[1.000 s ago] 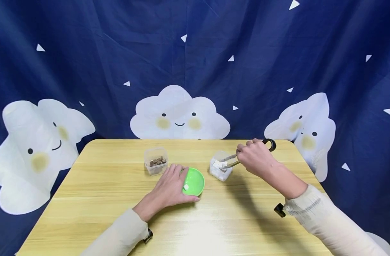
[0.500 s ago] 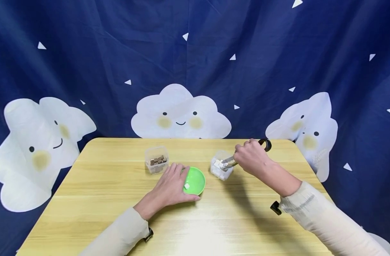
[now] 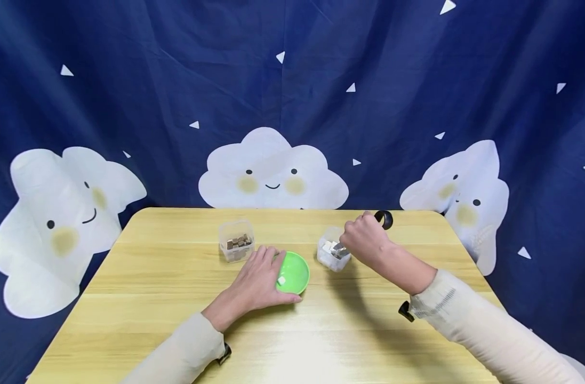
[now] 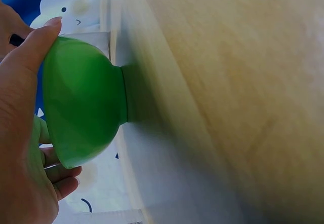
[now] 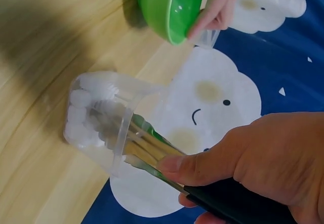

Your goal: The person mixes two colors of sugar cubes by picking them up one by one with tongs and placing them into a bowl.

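My left hand holds a green bowl by its side, thumb near the front rim and fingers around the far side. One small white cube lies inside the bowl, which stands on the table. Metal tongs with a black handle are gripped in my right hand. Their tips reach down into a clear plastic container among white cubes. Whether a cube sits between the tips is hard to tell through the cloudy wall.
Left of the bowl, behind my left hand, stands another clear container with several brown cubes. Everything rests on a wooden table. A dark blue curtain with cloud prints hangs behind it.
My right hand has shifted left toward the container, and the tongs stand steeper, tips still among the white cubes. My left hand and the bowl have stayed in place.
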A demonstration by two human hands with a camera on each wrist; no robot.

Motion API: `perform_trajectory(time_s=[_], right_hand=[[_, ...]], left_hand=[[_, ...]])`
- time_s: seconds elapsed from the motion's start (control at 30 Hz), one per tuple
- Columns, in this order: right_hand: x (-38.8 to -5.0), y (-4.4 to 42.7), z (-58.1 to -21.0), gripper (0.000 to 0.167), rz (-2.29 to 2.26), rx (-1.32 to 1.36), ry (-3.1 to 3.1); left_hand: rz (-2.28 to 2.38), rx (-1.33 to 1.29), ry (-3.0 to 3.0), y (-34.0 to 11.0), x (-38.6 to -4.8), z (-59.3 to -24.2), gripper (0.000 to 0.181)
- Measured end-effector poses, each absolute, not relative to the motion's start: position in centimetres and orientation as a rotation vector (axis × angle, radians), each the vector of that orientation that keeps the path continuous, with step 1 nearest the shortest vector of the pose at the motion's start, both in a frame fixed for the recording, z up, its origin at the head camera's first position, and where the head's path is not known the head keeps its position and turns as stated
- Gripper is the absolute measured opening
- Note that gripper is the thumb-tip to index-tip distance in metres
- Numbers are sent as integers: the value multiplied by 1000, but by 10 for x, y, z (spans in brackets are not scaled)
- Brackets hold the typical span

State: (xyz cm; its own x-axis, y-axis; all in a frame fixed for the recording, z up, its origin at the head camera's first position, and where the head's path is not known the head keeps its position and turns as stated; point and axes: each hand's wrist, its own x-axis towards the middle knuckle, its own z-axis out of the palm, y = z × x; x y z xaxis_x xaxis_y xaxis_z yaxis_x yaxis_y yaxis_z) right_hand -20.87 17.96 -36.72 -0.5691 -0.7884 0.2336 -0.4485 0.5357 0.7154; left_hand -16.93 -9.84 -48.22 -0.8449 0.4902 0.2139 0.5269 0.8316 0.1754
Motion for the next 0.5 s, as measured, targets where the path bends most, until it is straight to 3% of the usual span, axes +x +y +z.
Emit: perform_trajectory(time_s=[0.5], right_hand=[[-206,175,-369,34,-902,986,-2188]], left_hand=[[-333,-777,-2862,-98,-169,-485,119]])
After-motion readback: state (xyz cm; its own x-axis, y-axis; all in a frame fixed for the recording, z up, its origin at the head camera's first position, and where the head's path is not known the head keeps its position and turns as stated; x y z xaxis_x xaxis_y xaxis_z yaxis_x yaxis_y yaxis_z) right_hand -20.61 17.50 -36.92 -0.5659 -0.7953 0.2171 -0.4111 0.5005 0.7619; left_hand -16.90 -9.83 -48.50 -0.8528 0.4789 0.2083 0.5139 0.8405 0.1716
